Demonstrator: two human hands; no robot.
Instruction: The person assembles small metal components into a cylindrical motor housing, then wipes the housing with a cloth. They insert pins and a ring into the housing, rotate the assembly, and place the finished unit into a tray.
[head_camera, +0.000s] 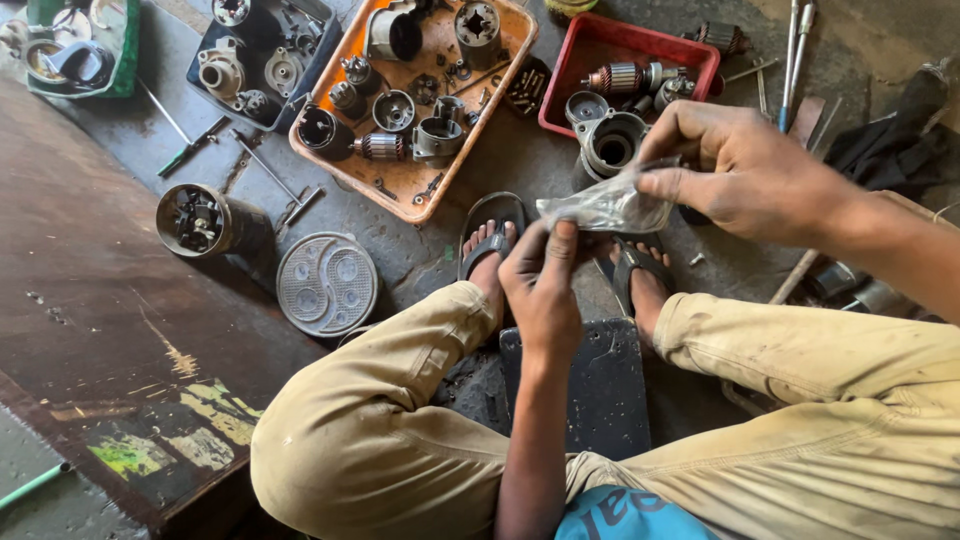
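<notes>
While the person sits low over the floor (440, 250) with knees apart, both hands meet above the sandalled feet. Left hand (540, 290): fingers curled, thumb and fingertips pinched on the near end of a small clear bag (605, 208). Right hand (745, 170): fingers bent, closed on the bag's far end; a dark slim piece shows at the fingertips, too small to tell what it is. Bag crumpled, held off the floor between the two hands, just above the feet; contents not clear. Beyond the hands, a red tray (600, 45) with a wound armature and metal housings; one round housing (612, 145) stands at its near edge. Beside it to the left, an orange tray (415, 195) full of motor parts, cups and screws. Further left, a dark tray (205, 85) with grey castings, and a green tray (125, 60) at the far left corner. Loose on the floor: a cylindrical motor body (200, 220), a round ribbed cover (327, 283) near it, thin rods between. A dark block (590, 390) lies between the knees.
</notes>
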